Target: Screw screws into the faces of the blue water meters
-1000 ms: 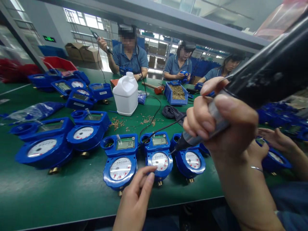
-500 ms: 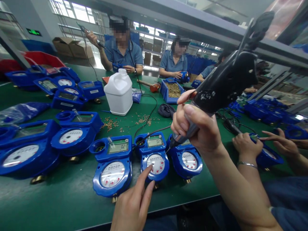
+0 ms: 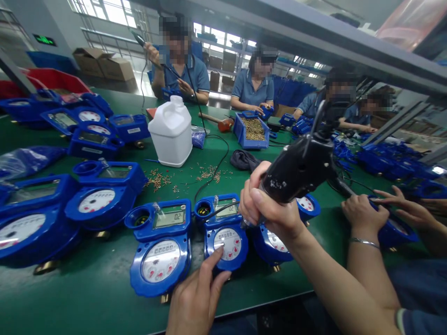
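My right hand [image 3: 268, 200] is wrapped round a black and grey electric screwdriver [image 3: 296, 167], tilted with its lower end at the right side of a blue water meter [image 3: 209, 239]. The screwdriver's tip is hidden behind that hand. My left hand [image 3: 197, 291] rests a fingertip on this meter's round white dial, thumb apart at its lower rim, holding nothing. Left of it lies another blue meter [image 3: 134, 265] whose display reads 0.2. A third blue meter [image 3: 260, 246] sits to the right, partly covered by my right hand.
Loose screws [image 3: 157, 180], a white jug [image 3: 171, 135], a blue bin of screws [image 3: 253, 132], a mallet [image 3: 223, 124] and a dark cloth [image 3: 244, 160] lie beyond. More meters [image 3: 101, 200] stand left. A neighbour's hands [image 3: 365, 211] work at right; other people sit opposite.
My right hand and the screwdriver have moved down and left, bringing the lower end to the middle meter's edge. My left fingertip stays on the dial. Across the table, a person's hands have shifted.
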`<move>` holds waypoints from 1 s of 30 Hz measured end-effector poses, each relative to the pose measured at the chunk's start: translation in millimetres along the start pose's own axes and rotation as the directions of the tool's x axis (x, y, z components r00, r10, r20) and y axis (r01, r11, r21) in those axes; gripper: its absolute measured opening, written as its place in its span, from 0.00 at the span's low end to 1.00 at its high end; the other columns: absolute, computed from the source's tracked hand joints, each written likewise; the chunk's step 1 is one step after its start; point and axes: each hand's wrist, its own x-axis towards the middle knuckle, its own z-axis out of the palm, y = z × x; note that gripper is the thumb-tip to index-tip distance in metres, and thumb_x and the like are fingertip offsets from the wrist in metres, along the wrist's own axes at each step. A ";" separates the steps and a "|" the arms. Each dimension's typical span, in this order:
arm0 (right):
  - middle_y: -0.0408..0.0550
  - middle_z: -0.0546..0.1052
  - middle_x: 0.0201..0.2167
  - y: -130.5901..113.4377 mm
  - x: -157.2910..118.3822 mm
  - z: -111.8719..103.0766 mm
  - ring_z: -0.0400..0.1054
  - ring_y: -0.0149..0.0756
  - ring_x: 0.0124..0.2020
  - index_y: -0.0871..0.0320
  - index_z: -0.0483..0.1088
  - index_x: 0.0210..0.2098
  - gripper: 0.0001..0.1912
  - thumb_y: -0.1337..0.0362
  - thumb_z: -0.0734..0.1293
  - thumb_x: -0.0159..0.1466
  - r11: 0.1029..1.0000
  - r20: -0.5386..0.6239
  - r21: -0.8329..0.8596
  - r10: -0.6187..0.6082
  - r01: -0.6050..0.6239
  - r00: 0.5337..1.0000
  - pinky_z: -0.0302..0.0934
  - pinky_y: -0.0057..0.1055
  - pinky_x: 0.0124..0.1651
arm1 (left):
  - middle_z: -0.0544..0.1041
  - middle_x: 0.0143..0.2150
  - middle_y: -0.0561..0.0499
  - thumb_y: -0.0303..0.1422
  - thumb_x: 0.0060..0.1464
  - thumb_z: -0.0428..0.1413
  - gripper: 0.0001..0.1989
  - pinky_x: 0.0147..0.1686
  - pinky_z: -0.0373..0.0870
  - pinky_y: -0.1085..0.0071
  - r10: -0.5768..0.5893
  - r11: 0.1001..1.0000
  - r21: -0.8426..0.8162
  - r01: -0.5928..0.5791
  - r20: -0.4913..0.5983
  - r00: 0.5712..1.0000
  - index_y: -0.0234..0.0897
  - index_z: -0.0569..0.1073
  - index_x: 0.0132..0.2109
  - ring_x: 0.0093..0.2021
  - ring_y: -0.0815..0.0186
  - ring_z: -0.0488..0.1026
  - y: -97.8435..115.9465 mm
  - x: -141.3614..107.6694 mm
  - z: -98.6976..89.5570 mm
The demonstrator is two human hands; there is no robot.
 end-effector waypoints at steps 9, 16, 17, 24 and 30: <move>0.33 0.62 0.15 6.5 -1.9 -1.9 0.54 0.24 0.13 0.56 0.62 0.33 0.08 0.65 0.67 0.60 0.999 -0.034 0.023 -0.023 0.024 0.999 0.51 0.22 0.17 | 0.81 0.42 0.51 0.37 0.51 0.61 0.13 0.39 0.70 0.73 0.008 1.000 -0.005 -0.008 -0.057 0.998 0.45 0.76 0.45 0.38 0.62 0.79 -7.5 0.2 7.1; 0.33 0.62 0.15 9.6 -0.9 -5.3 0.54 0.23 0.13 0.55 0.62 0.34 0.07 0.67 0.66 0.60 0.997 0.029 0.070 -0.047 0.044 0.999 0.52 0.22 0.17 | 0.81 0.41 0.52 0.37 0.52 0.60 0.13 0.37 0.70 0.75 0.043 0.998 0.049 -0.039 -0.078 0.996 0.45 0.75 0.46 0.36 0.64 0.79 -6.7 0.5 8.0; 0.33 0.62 0.15 10.0 -0.7 -5.6 0.53 0.23 0.13 0.55 0.63 0.37 0.07 0.66 0.66 0.61 0.996 0.051 0.079 -0.053 0.049 0.997 0.52 0.22 0.17 | 0.81 0.41 0.53 0.37 0.52 0.60 0.13 0.37 0.70 0.75 0.040 0.998 0.051 -0.036 -0.072 0.997 0.46 0.75 0.46 0.36 0.65 0.79 -7.0 0.5 8.1; 0.33 0.63 0.15 11.4 2.6 -7.6 0.54 0.25 0.13 0.55 0.63 0.51 0.21 0.64 0.67 0.59 0.998 0.111 0.057 -0.042 0.036 0.993 0.54 0.23 0.17 | 0.80 0.41 0.50 0.35 0.51 0.60 0.12 0.40 0.68 0.72 -0.096 0.992 -0.089 0.091 -0.047 0.994 0.46 0.76 0.45 0.39 0.60 0.77 -3.1 0.3 7.9; 0.33 0.60 0.13 -33.8 15.5 -6.1 0.53 0.25 0.12 0.55 0.67 0.44 0.14 0.62 0.65 0.58 0.995 0.142 0.084 -0.070 0.059 0.987 0.53 0.24 0.17 | 0.55 0.18 0.60 0.45 0.51 0.58 0.19 0.19 0.52 0.79 -0.380 0.777 -0.398 0.488 0.322 0.867 0.40 0.71 0.47 0.18 0.74 0.53 25.8 9.1 -24.4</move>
